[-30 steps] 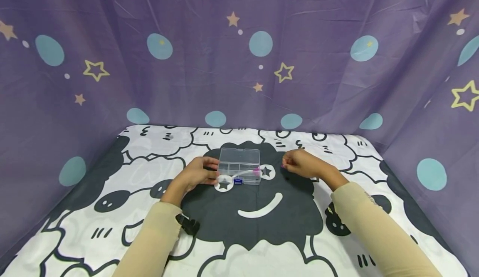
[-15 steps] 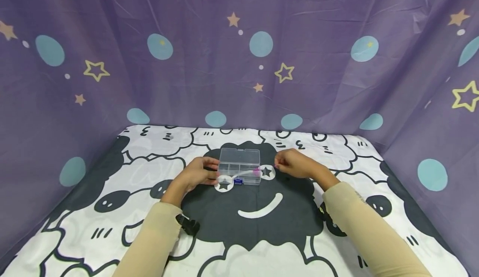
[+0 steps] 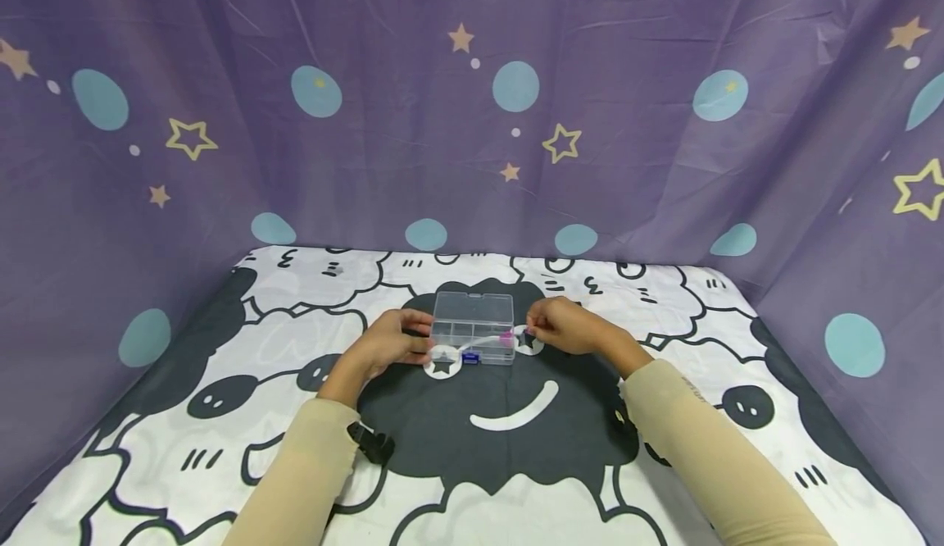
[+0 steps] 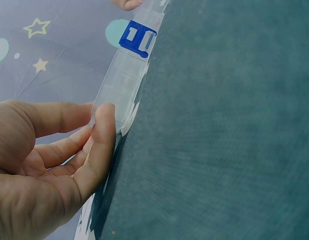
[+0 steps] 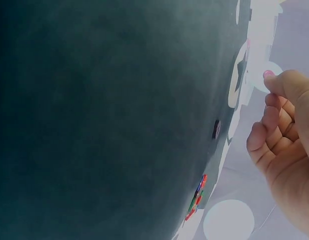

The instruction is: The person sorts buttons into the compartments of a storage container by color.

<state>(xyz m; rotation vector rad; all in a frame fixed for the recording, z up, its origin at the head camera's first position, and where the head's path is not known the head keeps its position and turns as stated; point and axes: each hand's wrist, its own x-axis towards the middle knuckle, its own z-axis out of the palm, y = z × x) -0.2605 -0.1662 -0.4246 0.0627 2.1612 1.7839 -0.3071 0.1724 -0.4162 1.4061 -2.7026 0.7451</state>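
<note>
- Left hand [image 3: 387, 337] grips the clear box [image 3: 473, 308] at its left end.
- Right hand [image 3: 562, 325] pinches a tiny pink piece [image 5: 268, 73] near the box's right end.
- The box sits open on the printed surface [image 3: 553, 448], blue latch [image 4: 137, 39] nearside.

A box [image 3: 473, 329] lies on cloth [image 3: 516, 452] between left grip [image 3: 392, 338] and right grip [image 3: 565, 325].

I'm holding the left hand [image 3: 385, 341] out there with thumb and fingers bending toward each other, the left forearm [image 3: 298, 472] slanting inward. With the right hand [image 3: 566, 325] I'm pinching at the fingertips, other fingers curling inward, the right forearm [image 3: 711, 448] angling opposite.
</note>
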